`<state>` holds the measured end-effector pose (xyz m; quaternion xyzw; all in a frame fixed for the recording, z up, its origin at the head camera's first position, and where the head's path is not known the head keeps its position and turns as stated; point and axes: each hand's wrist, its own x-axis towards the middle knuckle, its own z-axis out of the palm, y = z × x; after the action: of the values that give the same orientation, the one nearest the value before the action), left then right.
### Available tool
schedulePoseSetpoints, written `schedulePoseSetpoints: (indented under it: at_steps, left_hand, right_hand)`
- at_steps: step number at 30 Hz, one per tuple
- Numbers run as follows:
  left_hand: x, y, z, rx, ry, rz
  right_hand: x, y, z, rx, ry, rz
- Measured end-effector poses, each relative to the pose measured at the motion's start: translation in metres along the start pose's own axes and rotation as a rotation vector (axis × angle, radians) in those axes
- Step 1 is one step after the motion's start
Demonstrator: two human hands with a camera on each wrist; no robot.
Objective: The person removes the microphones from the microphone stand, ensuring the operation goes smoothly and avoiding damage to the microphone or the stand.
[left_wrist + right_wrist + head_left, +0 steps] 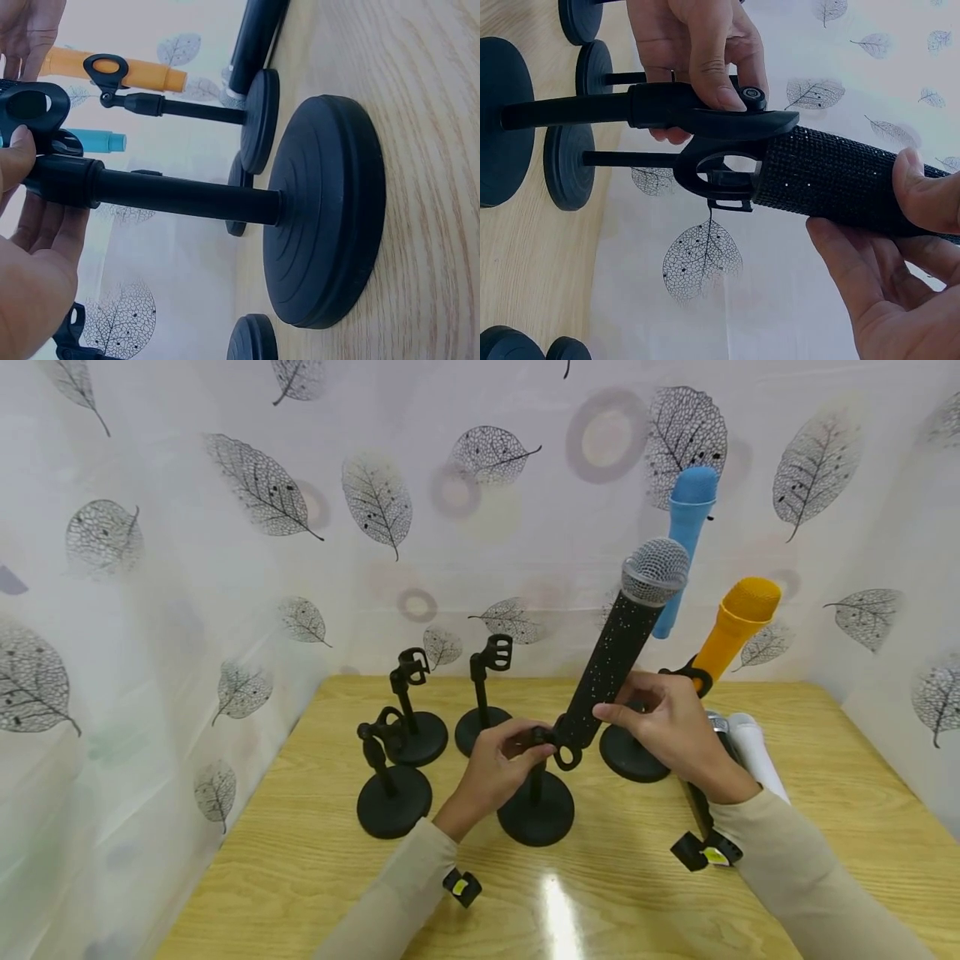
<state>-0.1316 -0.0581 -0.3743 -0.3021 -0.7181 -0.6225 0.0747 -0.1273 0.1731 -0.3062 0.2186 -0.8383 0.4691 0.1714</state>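
My right hand (678, 731) grips the black, glitter-covered handle of a microphone (611, 656) with a silver mesh head, tilted up to the right. Its lower end sits at the ringed clip (712, 169) of a black desk microphone stand (536, 810). My left hand (498, 768) pinches this stand just under the clip, thumb near the joint knob (752, 95). In the left wrist view the stand's round base (322, 214) rests on the table. Behind, an orange microphone (738, 622) leans in the clip of another stand, and a blue microphone (686, 539) rises further back.
Several bare stands (393, 802) with black clips are grouped at the left of the wooden table (300, 877). A white microphone (753, 752) and a dark one lie at the right, partly behind my right wrist. A leaf-patterned curtain (375, 593) encloses the back and sides.
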Motion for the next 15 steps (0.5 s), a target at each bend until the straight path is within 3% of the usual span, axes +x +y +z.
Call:
schedulePoseSetpoints:
  at_steps: [9,15]
  left_hand:
    - [0.0,0.0,0.0,-0.006,0.002,-0.011]
    - [0.001,-0.023,0.003,0.007,0.009,-0.01]
  right_hand:
    - [-0.001,-0.003,0.0,-0.033,0.035,-0.023]
    - [0.0,-0.006,-0.004,-0.015,0.042,-0.021]
